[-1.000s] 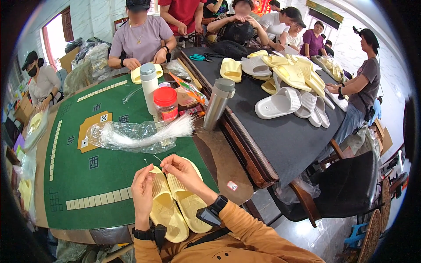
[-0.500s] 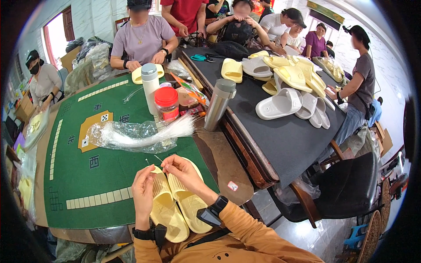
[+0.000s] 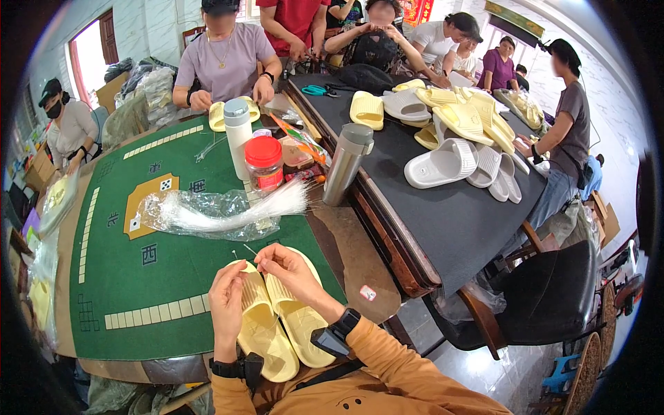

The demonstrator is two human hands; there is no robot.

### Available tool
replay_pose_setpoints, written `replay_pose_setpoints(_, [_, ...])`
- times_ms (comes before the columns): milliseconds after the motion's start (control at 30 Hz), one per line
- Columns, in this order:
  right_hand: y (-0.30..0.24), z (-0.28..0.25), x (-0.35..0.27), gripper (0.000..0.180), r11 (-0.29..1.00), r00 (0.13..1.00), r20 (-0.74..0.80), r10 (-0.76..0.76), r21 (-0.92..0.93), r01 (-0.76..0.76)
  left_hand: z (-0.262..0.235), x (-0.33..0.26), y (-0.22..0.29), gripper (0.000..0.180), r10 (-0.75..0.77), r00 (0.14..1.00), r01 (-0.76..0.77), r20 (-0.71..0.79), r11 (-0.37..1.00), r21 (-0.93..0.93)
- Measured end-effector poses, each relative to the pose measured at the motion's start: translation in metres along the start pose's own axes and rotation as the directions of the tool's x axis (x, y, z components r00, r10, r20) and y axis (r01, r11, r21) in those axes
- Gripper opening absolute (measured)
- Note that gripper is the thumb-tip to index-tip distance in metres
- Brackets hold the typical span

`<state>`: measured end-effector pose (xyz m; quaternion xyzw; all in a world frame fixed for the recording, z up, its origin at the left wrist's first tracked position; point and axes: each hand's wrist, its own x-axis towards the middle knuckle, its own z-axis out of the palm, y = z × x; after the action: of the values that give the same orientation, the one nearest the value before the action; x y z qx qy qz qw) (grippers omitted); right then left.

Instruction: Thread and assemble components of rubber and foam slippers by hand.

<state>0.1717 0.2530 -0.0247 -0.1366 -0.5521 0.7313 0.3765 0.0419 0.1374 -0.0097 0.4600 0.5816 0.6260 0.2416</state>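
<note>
A pair of pale yellow slide slippers (image 3: 302,333) lies side by side at the table's near edge, toes pointing away from me. Over their ribbed straps my two hands face each other, a short gap between the fingertips. My left hand (image 3: 225,294) is closed in a pinch, with one thin end of a clear plastic tie (image 3: 234,255) sticking up from it. Another thin end rises from the pinched thumb and forefinger of my right hand (image 3: 289,274). Where the tie runs between the slippers is mostly hidden by my fingers and the straps.
Beyond my hands lies a bundle of white plastic ties (image 3: 259,216) in a clear bag. Behind it stand a red-lidded jar (image 3: 263,166), a white bottle (image 3: 238,138) and a steel flask (image 3: 348,166). Slippers (image 3: 443,162) pile on the dark table to the right; several people work around.
My hands and the slippers keep almost the same place. Across the table, the person in the lilac shirt has moved both hands apart around a yellow slipper pair.
</note>
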Motion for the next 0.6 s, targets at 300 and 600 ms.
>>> replay_pose_setpoints(300, [0.0014, -0.0013, 0.0002, 0.009, 1.000, 1.000, 0.008, -0.020, -0.024, 0.020, 0.0004, 0.0006, 0.0009, 0.028, 0.008, 1.000, -0.008, 0.005, 1.000, 0.001])
replay_pose_setpoints(600, [0.0008, -0.0005, -0.0004, 0.009, 0.999, 1.000, 0.014, -0.009, -0.043, 0.010, 0.0003, -0.0002, 0.0003, 0.028, 0.010, 1.000, -0.010, -0.001, 1.000, -0.016])
